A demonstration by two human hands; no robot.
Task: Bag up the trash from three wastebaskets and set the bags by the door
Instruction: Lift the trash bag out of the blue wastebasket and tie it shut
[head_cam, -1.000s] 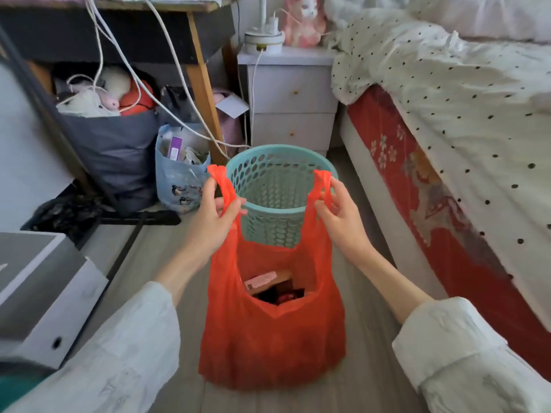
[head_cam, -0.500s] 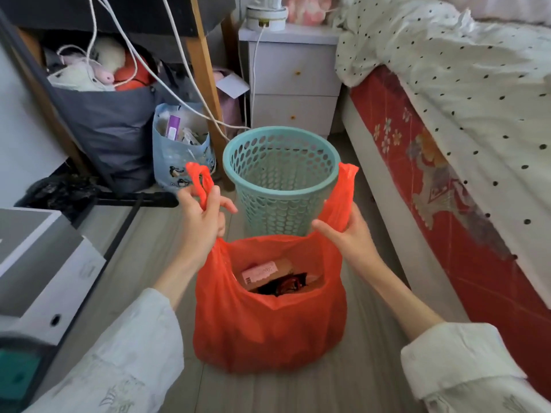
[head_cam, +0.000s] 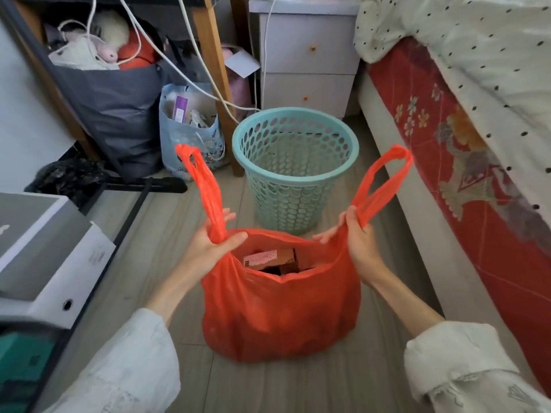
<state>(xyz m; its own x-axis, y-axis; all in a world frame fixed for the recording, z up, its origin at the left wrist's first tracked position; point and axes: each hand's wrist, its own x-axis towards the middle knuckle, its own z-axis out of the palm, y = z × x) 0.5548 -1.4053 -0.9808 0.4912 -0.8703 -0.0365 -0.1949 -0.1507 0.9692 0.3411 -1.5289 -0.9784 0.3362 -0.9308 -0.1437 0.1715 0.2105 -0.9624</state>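
Note:
An orange plastic bag (head_cam: 280,317) sits on the wooden floor in front of me, its mouth open on a pink-labelled carton and dark wrappers inside. My left hand (head_cam: 213,244) grips the base of the bag's left handle, whose loop stands up above it. My right hand (head_cam: 356,234) grips the base of the right handle, which sticks out up and to the right. Just behind the bag stands a teal perforated wastebasket (head_cam: 293,171), upright, with nothing visible inside.
A bed with a red side (head_cam: 465,162) and dotted cover runs along the right. A white nightstand (head_cam: 307,58) stands behind the basket. At the left are a desk leg (head_cam: 214,70), cables, a grey bag, a blue bag (head_cam: 186,135) and white boxes (head_cam: 50,251).
Both hands slid down from the handle tops to their bases. The bag sank onto the floor and the handle loops now stand free above the hands. The view tilted downward.

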